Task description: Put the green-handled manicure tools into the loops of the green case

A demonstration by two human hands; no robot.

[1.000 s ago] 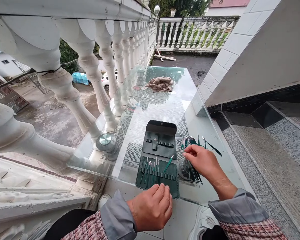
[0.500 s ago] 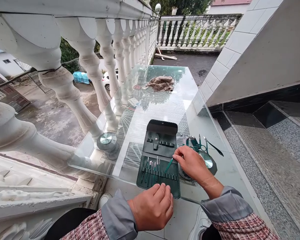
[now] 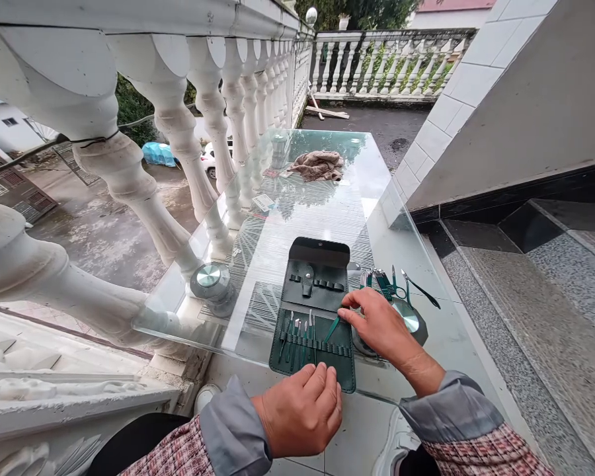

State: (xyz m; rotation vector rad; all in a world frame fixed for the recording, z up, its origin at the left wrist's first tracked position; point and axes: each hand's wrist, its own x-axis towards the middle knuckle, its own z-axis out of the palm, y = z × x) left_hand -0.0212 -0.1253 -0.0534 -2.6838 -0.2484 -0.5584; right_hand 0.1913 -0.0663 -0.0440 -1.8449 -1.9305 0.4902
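While the left hand curls at the near edge of the unfolded case on the glass table, grip hidden, the right hand pinches a green tool slanting above the loops.

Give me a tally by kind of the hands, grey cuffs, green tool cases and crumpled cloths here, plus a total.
Hands: 2, left hand and right hand
Grey cuffs: 2, left cuff and right cuff
Green tool case: 1
Crumpled cloth: 1
Total: 6
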